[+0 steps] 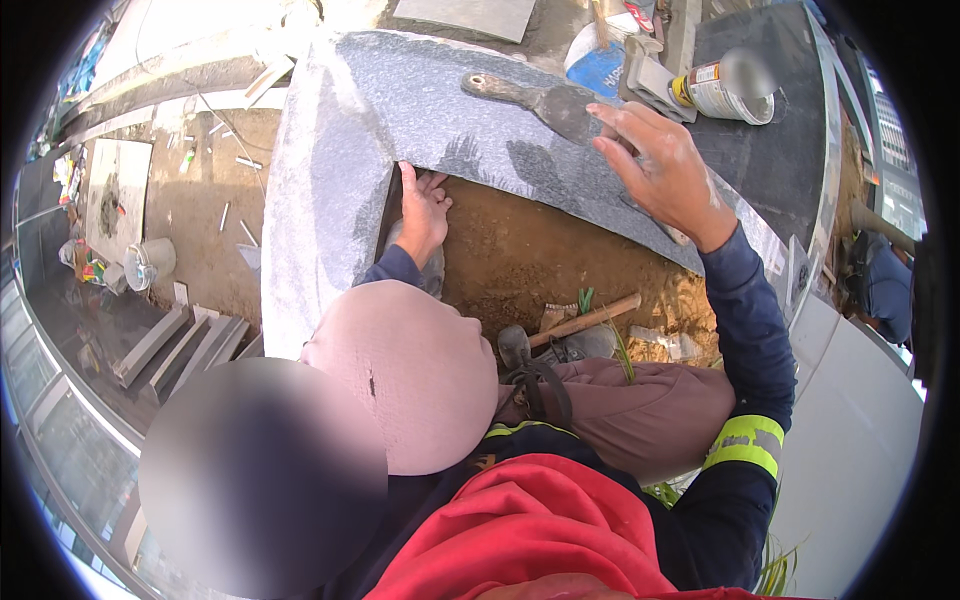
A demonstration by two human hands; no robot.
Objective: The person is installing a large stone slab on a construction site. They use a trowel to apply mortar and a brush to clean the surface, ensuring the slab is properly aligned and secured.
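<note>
My left hand (424,215) is at the inner corner of a grey stone slab frame (330,150), its thumb up against the edge and its other fingers apart just below it. Nothing shows in its grasp. Above the right part of the slab hovers my right hand (668,165), thumb and fingers apart and holding nothing. Beside its fingertips a putty knife (500,90) lies flat on the slab, dark handle pointing left and the blade partly behind the fingers. Dark damp patches mark the stone near the inner edge. Inside the frame is brown soil (520,235).
A wooden stick (590,320) and scraps lie in the soil by my shoe. A blue and white bucket (597,62) and a paint can (722,95) stand beyond the slab. Left are a white bucket (152,262) and several stone strips (180,350). Another person (885,280) is at far right.
</note>
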